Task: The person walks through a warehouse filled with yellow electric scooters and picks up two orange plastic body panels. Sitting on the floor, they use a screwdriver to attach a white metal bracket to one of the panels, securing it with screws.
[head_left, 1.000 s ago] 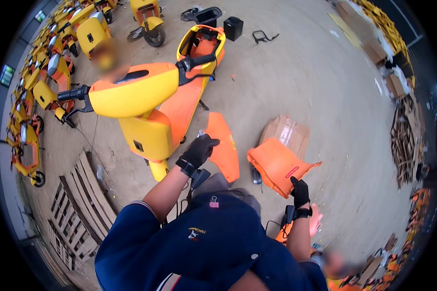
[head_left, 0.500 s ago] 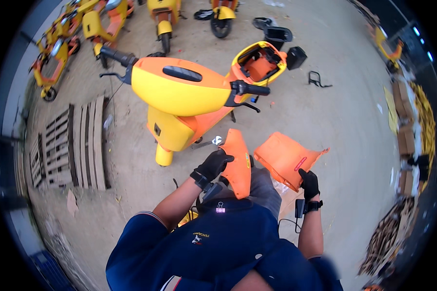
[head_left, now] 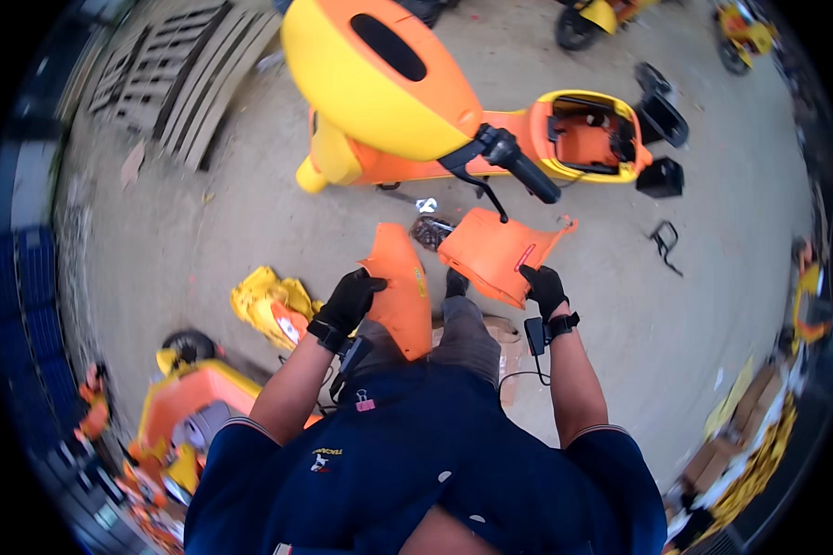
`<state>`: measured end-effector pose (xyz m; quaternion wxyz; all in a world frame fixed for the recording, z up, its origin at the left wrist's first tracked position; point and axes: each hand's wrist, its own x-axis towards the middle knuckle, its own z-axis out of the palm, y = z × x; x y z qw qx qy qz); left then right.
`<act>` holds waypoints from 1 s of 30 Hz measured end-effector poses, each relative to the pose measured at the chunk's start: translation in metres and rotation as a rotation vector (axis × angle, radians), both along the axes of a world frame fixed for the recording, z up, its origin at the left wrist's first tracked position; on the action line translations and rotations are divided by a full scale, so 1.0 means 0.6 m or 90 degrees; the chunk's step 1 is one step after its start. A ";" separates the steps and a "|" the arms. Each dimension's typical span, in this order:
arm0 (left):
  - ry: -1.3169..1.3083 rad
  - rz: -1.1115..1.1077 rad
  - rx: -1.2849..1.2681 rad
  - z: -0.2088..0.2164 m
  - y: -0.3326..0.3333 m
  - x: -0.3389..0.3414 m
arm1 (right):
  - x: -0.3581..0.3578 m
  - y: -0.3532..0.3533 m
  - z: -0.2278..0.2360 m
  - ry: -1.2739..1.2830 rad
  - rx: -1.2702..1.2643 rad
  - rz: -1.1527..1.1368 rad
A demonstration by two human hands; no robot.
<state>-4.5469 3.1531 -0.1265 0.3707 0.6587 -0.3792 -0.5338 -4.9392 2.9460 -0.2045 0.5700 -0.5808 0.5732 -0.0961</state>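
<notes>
My left hand (head_left: 350, 302), in a black glove, grips an orange scooter panel (head_left: 400, 287) by its left edge and holds it upright before my legs. In my gloved right hand (head_left: 545, 288) is a wider, box-shaped orange panel (head_left: 489, 252) with a small red label, gripped at its lower right corner. The two panels are close together at the top but apart. Just beyond them stands a yellow and orange scooter (head_left: 379, 88), its black handlebar grip (head_left: 528, 176) above the right panel. The scooter's seat compartment (head_left: 590, 139) is uncovered.
Wooden pallets (head_left: 190, 79) lie at the far left. Yellow wrapped parts (head_left: 273, 303) rest on the floor to my left, near an orange and yellow bin-like body (head_left: 194, 393). Black parts (head_left: 660, 178) and a black bracket (head_left: 665, 245) lie right of the scooter. Cardboard boxes (head_left: 736, 421) line the right.
My view has turned to the right, so the scooter and pallets sit higher in the picture. Both hands keep hold of their panels, which are now nearer each other.
</notes>
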 end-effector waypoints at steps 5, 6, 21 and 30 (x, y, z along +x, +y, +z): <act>-0.105 0.196 -0.008 0.056 0.180 -0.012 | -0.046 -0.013 -0.107 0.070 -0.423 0.517; 0.268 0.485 0.102 0.082 0.212 -0.030 | -0.039 -0.009 -0.102 0.063 -0.371 0.547; 0.008 0.999 0.099 0.044 0.717 -0.032 | 0.236 0.129 -0.074 0.043 0.391 0.114; 0.239 1.099 0.051 -0.016 0.774 -0.031 | 0.396 0.218 -0.083 0.186 0.284 0.284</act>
